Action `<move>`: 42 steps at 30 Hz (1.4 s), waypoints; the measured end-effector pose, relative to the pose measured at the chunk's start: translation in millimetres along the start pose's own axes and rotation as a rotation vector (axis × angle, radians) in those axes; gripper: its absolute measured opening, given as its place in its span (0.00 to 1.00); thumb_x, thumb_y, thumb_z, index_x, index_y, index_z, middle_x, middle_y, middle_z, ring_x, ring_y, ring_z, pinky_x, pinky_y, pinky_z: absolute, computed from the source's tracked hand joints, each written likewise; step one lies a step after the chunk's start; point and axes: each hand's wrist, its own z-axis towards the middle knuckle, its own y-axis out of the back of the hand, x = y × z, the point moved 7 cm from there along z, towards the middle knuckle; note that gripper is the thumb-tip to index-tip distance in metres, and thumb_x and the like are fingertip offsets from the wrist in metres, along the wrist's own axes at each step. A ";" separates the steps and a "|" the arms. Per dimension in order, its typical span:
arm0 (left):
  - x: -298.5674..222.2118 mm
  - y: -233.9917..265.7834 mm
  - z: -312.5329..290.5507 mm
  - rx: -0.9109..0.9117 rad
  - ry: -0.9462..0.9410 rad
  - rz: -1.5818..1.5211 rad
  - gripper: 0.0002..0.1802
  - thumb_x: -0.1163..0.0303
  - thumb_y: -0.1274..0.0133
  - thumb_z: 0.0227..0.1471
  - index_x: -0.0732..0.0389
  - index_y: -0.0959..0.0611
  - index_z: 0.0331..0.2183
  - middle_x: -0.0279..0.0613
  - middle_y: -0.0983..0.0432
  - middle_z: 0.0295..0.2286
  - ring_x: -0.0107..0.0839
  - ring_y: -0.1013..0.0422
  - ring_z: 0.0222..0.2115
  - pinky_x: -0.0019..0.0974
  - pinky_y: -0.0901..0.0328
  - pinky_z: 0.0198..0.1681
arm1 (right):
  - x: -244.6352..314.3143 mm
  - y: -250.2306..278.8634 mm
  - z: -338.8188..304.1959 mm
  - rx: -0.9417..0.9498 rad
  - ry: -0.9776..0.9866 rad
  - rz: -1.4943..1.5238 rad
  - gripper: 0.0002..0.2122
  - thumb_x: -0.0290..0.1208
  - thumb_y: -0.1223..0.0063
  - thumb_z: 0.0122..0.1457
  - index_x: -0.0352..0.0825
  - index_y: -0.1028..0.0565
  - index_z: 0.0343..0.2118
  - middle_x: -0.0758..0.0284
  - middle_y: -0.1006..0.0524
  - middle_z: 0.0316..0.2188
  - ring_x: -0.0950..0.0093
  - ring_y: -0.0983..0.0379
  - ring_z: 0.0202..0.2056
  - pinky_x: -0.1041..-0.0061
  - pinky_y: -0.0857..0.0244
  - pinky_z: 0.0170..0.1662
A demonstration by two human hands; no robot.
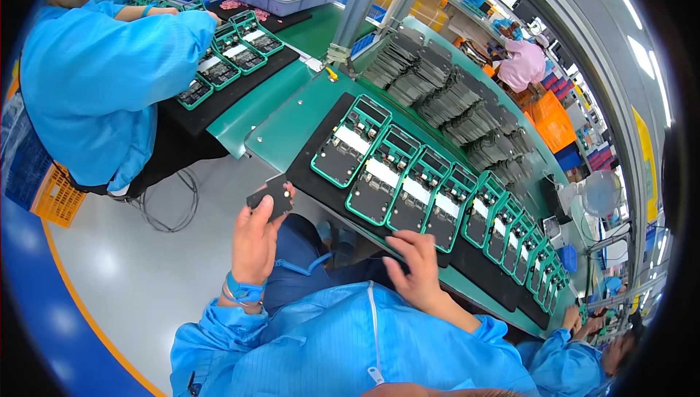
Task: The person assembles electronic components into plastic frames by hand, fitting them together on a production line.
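Observation:
My left hand [252, 245] is raised beside the bench, its fingers closed on a thin dark grey plate [275, 197] with a notched edge. Over the near edge of the black mat [310, 177] hovers my right hand [418, 269], its fingers apart and nothing visible in them. Closest to it are green-framed device housings [446, 211] with dark inner parts and a white strip across each. Several such housings form a long row running off to the right, the leftmost housing [351, 140] largest in view. Whether my right fingertips touch the mat cannot be made out.
Stacks of dark grey plates [430, 83] stand behind the row on the green bench [281, 131]. A metal post [357, 10] rises at the back. On the left, a co-worker in blue [109, 83] works beside more green housings [219, 69] and a grey-blue bin [273, 0] of black parts.

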 end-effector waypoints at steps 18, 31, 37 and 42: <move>51.5 -72.0 -20.9 0.212 0.342 -0.079 0.16 0.73 0.58 0.58 0.76 0.29 0.43 0.54 0.28 0.39 0.46 0.29 0.43 0.43 0.33 0.49 | -45.7 5.5 -14.0 -0.293 -0.143 -0.204 0.09 0.25 0.40 0.44 0.37 0.31 0.27 0.65 0.32 0.30 0.63 0.38 0.33 0.65 0.46 0.36; 1.4 -24.9 3.2 0.042 -0.059 0.230 0.19 0.69 0.53 0.56 0.71 0.28 0.46 0.46 0.28 0.41 0.33 0.31 0.43 0.38 0.38 0.49 | -54.5 54.4 -73.4 -0.294 -0.374 -0.273 0.21 0.27 0.40 0.44 0.34 0.32 0.44 0.59 0.32 0.42 0.57 0.39 0.43 0.62 0.43 0.44; -9.8 -12.7 30.2 -0.029 -0.155 0.458 0.19 0.65 0.51 0.56 0.67 0.25 0.46 0.37 0.27 0.38 0.25 0.34 0.39 0.28 0.41 0.45 | -67.7 41.1 -92.5 -0.133 -0.484 -0.297 0.26 0.30 0.42 0.47 0.31 0.35 0.50 0.54 0.32 0.46 0.56 0.39 0.46 0.60 0.44 0.49; -11.5 -12.3 54.7 0.042 -0.098 0.676 0.17 0.67 0.51 0.55 0.67 0.24 0.44 0.35 0.27 0.37 0.23 0.35 0.37 0.27 0.42 0.43 | -75.0 41.8 -86.5 -0.164 -0.538 -0.076 0.25 0.28 0.44 0.49 0.28 0.37 0.50 0.52 0.32 0.46 0.55 0.39 0.47 0.62 0.43 0.51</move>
